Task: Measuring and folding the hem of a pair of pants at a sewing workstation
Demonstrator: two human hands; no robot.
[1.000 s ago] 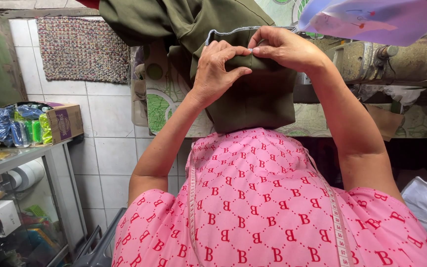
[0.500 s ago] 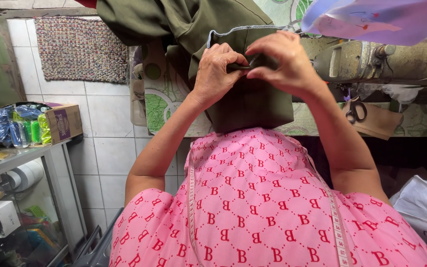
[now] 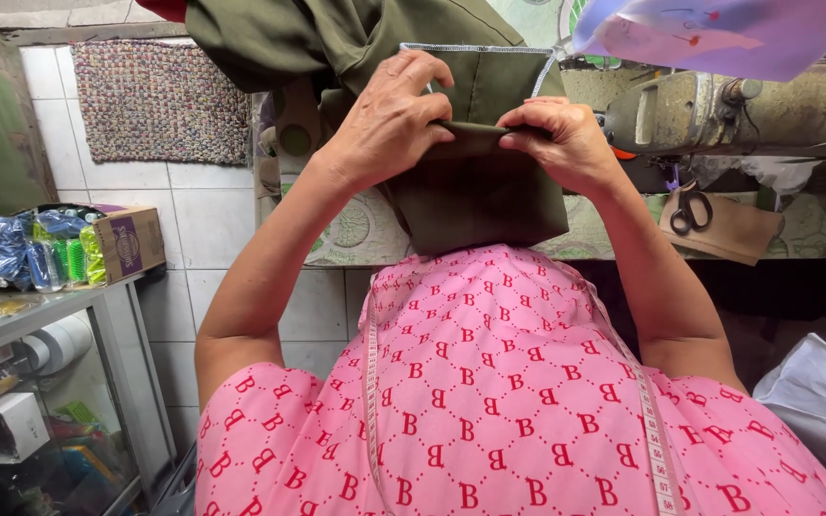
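Note:
An olive-green garment (image 3: 475,196) lies over the edge of a sewing table with a patterned cover (image 3: 360,234) and hangs down toward my lap. My left hand (image 3: 389,119) pinches a folded edge of the cloth from the left. My right hand (image 3: 566,143) pinches the same fold from the right, thumbs under the crease. The fold runs flat between both hands. A white-stitched hem of the garment (image 3: 475,48) shows just above my fingers. A tape measure (image 3: 372,382) hangs around my neck over my pink patterned top.
A sewing machine (image 3: 719,105) stands right of my hands, with scissors (image 3: 688,210) on a brown piece below it. A woven mat (image 3: 160,100) lies on the tiled floor. A glass shelf (image 3: 40,311) at left carries a cardboard box (image 3: 131,239) and thread packets (image 3: 26,250). A white bag (image 3: 819,401) sits at right.
Both hands have slid apart along the fold, the right hand moving right, and the crease between them is now pulled flat and straight.

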